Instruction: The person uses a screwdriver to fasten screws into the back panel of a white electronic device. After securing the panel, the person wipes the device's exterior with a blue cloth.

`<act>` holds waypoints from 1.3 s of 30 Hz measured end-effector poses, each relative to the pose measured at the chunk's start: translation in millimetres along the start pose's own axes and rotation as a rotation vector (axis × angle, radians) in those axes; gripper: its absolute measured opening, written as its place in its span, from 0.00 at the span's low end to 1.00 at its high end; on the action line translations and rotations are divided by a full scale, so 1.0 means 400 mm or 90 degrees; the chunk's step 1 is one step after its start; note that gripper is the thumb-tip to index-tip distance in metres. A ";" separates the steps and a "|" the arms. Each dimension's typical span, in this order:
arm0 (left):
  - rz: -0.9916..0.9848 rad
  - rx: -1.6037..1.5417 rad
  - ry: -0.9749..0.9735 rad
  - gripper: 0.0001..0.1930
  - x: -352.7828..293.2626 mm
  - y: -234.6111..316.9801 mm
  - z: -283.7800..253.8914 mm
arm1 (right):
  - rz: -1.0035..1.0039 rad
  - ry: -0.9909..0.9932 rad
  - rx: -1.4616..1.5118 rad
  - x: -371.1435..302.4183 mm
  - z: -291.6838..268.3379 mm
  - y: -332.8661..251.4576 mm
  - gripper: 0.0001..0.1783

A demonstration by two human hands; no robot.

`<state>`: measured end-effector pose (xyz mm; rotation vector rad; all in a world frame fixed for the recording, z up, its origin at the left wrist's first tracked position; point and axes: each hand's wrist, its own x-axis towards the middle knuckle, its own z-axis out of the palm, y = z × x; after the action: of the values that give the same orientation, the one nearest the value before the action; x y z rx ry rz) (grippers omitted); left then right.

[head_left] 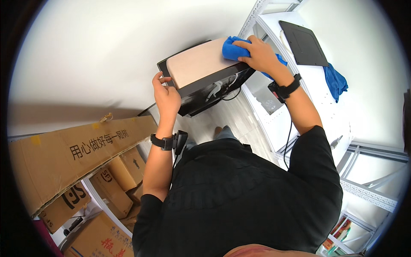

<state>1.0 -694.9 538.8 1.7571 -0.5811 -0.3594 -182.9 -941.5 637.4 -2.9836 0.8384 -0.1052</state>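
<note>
A black box-shaped appliance (199,92) with a glossy side stands against the wall ahead of me. Its pale beige top panel (195,62) has rounded corners and a black border. My right hand (262,55) presses a bunched blue cloth (234,48) onto the right end of this panel, fingers closed over it. Part of the cloth hangs below that hand. At the appliance's left near corner is my left hand (167,97), fingers apart and loosely bent against the edge, with nothing seen in them. Black bands with small devices circle both wrists.
Right of the appliance, a white shelf (314,85) carries a flat black panel (303,43) and another blue cloth (335,82). A long cardboard box (55,158) lies to my left, above several cartons (112,192). A dark cable (231,97) loops beside the appliance over the pale floor (244,115).
</note>
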 end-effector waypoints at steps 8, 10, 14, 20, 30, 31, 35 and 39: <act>-0.015 -0.005 -0.010 0.28 -0.009 0.007 0.008 | -0.103 0.146 -0.014 -0.066 0.013 -0.100 0.25; -0.018 -0.007 -0.002 0.28 -0.010 0.005 0.010 | -0.108 0.170 0.011 -0.064 0.028 -0.183 0.23; -0.008 -0.137 0.014 0.27 -0.005 -0.017 0.011 | -0.138 0.165 0.046 -0.059 0.049 -0.356 0.21; -0.012 -0.133 0.009 0.27 -0.004 -0.040 0.008 | -0.115 0.195 0.097 -0.070 0.066 -0.372 0.22; -0.102 -0.146 0.004 0.26 -0.013 -0.007 0.004 | 0.095 0.189 0.050 -0.104 0.018 -0.007 0.20; -0.117 -0.161 0.005 0.26 -0.013 -0.005 0.005 | 0.115 0.185 0.058 -0.104 0.018 0.006 0.20; -0.128 -0.231 0.022 0.26 -0.017 -0.020 0.002 | 0.057 0.274 -0.069 -0.127 0.035 -0.065 0.22; -0.157 -0.357 0.036 0.20 -0.015 -0.010 0.009 | -0.030 0.267 -0.007 -0.130 0.038 -0.196 0.24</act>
<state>-5.0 -693.7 533.5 1.2892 -0.1901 -0.5810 -185.3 -847.3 623.9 -3.0355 0.7953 -0.7511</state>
